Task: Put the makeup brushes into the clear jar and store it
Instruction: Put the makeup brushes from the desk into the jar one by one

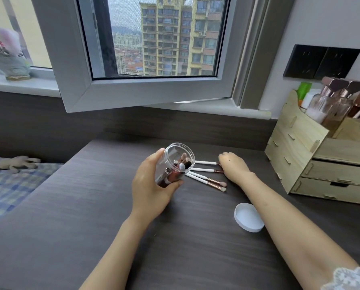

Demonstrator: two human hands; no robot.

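My left hand point(151, 185) grips the clear jar point(176, 164) and tilts its open mouth toward the right, just above the dark table point(91, 206). Several brushes stand inside it. To its right, several white-handled makeup brushes point(206, 178) lie side by side on the table. My right hand point(233, 166) rests palm down on the far ends of the upper brushes, its fingers curled over them; whether it grips one is hidden. The jar's white lid point(248, 219) lies upside down nearer me, beside my right forearm.
A wooden drawer organiser point(321, 160) with bottles on top stands at the right edge. An open window sash point(154, 91) overhangs the table's back. A bed with a checked cover point(11, 185) lies to the left.
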